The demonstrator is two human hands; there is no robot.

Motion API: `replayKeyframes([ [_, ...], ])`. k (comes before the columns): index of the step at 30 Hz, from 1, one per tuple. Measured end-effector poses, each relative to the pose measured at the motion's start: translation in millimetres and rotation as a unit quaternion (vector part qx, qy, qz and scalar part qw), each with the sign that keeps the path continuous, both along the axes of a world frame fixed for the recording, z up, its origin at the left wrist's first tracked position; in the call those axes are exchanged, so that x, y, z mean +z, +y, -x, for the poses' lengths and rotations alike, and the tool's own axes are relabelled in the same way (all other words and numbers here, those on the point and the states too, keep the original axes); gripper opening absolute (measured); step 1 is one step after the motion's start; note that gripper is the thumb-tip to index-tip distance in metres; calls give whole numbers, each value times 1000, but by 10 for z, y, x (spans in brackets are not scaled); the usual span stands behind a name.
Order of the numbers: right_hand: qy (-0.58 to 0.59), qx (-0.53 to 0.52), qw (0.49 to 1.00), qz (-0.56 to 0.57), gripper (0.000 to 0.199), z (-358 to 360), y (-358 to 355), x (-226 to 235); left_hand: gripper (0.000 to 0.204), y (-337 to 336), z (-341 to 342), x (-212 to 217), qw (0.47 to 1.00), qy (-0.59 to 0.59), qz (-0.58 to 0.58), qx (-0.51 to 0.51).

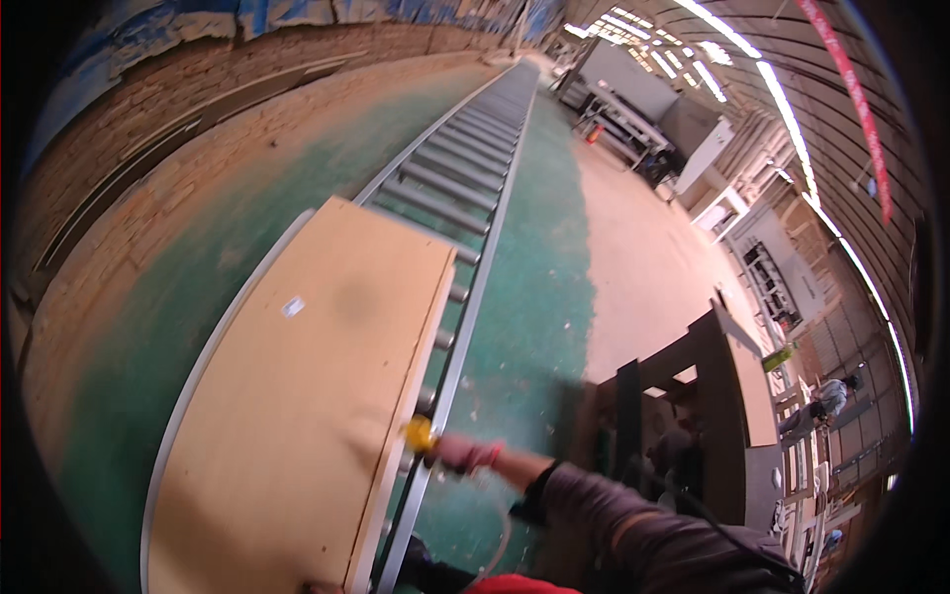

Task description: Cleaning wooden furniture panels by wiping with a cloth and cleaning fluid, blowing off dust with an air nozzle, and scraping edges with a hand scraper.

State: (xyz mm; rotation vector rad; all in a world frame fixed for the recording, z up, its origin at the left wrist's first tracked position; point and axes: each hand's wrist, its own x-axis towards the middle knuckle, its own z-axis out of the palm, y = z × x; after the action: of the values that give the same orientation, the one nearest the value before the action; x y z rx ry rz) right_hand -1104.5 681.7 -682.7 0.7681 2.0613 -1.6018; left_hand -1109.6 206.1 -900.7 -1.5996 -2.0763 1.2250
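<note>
A large light-wood panel piece (297, 396) with a small white label lies on a roller conveyor (457, 178). At its right edge, my right hand (463, 451), in a pinkish glove, is closed around a yellow hand tool (420, 434); motion blurs the tool and its exact kind does not show. The tool is beside the panel's edge, above the conveyor's side rail. At the bottom rim of the picture, a small dark reddish patch on the panel may be part of my left hand, but its fingers cannot be made out.
The conveyor runs far ahead over a green floor (524, 327). A brick wall (228, 139) stands left. On the right are a dark cabinet-like frame (693, 406) and a co-worker (829, 400) farther off. A thin hose (503, 544) hangs near my right arm.
</note>
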Motion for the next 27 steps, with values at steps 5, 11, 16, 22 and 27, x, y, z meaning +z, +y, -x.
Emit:
replayKeyframes([
  [5, -46, 26, 993, 103, 34, -256, -1416, -1110, 24, -244, -4, -249, 989, -37, 141, 16],
  [11, -2, 76, 997, 2, 30, -440, -2098, -840, 29, -392, -100, -121, 996, 48, 10, 78],
  [16, -40, 41, 994, -91, 46, -670, -1833, -1534, 33, -782, 370, -278, 964, -76, -122, 222],
  [22, -89, -148, 973, 154, 40, -514, -1527, -2071, 36, -998, 1567, 116, 924, -70, -194, 321],
  [27, 10, 43, 987, 155, 29, -333, -1897, -2581, 33, -1234, 2471, 90, 834, 45, -356, 419],
])
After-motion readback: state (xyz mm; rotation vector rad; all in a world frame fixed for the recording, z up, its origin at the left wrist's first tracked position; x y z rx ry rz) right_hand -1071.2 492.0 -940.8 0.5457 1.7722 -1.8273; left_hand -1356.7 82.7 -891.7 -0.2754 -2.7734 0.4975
